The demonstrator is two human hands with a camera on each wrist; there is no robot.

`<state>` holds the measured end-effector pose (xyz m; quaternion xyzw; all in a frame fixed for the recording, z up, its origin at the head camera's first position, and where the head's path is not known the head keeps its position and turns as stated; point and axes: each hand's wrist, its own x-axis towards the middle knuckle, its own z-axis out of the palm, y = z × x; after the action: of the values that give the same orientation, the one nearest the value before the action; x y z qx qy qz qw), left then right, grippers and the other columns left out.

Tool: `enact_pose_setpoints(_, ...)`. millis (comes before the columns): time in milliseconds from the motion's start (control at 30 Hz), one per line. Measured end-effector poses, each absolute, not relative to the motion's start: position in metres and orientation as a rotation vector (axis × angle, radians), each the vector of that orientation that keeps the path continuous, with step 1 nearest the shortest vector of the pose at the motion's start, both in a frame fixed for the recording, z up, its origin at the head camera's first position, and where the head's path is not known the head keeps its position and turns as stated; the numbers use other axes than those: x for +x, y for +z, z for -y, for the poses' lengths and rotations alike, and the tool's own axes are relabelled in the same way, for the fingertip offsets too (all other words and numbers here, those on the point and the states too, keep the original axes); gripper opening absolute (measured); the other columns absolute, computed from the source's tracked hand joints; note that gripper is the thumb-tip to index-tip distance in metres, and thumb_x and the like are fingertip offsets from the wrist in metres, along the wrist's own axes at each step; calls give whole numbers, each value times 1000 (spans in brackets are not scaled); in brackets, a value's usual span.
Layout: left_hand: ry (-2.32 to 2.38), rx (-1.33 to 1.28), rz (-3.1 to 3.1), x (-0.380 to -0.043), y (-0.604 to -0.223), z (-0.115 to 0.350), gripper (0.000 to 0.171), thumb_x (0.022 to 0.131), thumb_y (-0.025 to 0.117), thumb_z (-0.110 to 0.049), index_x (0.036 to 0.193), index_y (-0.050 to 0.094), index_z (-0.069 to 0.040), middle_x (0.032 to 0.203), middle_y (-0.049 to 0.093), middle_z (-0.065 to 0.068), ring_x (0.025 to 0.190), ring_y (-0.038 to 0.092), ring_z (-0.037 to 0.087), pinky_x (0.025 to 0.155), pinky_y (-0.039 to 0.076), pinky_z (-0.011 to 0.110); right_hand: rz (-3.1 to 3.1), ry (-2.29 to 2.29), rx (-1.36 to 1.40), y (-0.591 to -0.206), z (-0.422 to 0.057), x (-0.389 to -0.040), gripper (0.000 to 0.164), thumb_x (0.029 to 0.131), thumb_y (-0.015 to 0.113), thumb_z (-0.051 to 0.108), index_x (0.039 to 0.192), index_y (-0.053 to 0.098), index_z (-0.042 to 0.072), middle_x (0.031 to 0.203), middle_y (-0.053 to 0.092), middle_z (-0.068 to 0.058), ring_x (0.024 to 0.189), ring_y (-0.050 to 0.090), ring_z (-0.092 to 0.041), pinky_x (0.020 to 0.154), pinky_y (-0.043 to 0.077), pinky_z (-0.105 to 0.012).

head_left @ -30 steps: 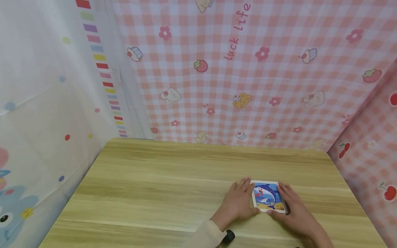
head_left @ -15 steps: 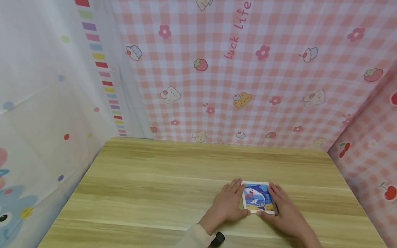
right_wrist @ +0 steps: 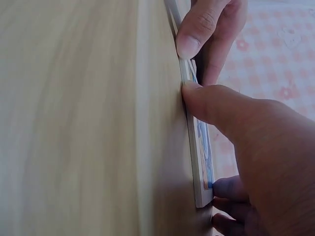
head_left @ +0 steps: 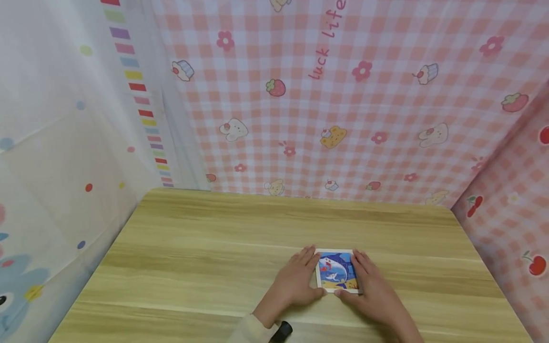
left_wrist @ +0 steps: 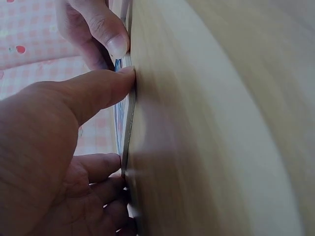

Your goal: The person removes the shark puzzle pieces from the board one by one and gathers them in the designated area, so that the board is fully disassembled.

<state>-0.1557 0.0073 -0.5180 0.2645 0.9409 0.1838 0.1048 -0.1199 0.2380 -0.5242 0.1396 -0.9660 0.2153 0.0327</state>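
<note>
Head view, framed picture: the framed picture [head_left: 339, 270], a whale scene with a white border, lies on the wooden table [head_left: 193, 267], right of its middle. Over the last second I see it slide leftward, both hands travelling with it.
Head view, meaning: I judge it is being shifted along the tabletop as one piece.
Head view, hands: left hand [head_left: 296, 280] and right hand [head_left: 377, 288] flank it, thumbs at the near edge, other fingers by the sides and far corners. Both grasp the frame between thumb and fingers.
Left wrist view, left thumb: the left thumb [left_wrist: 106, 89] bears on the near edge; index fingertip touches the frame at its side.
Right wrist view, right thumb: the right thumb [right_wrist: 211, 101] meets that same edge, near the left one; fingers bend in at the far end. How firmly they press, I cannot tell.
</note>
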Motion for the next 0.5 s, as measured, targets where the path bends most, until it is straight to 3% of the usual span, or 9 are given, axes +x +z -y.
enact_pose_setpoints(267,667,758,-2751,-159,-522,19,90,89,72,-47,161,33,-10,172,22,6,160,21,23,130,24,41,2971,637,421,-524,-213,-124,99,84,76,58,150,44,-8,164,36,-23,152,35,-42,117,41,-57)
enact_pose_setpoints(500,756,698,-2726,-162,-522,40,91,88,74,-45,162,32,-12,173,20,4,160,20,25,129,25,46,3029,657,414,-523,-192,-132,101,85,74,61,153,41,-6,166,32,-22,155,30,-40,121,38,-55)
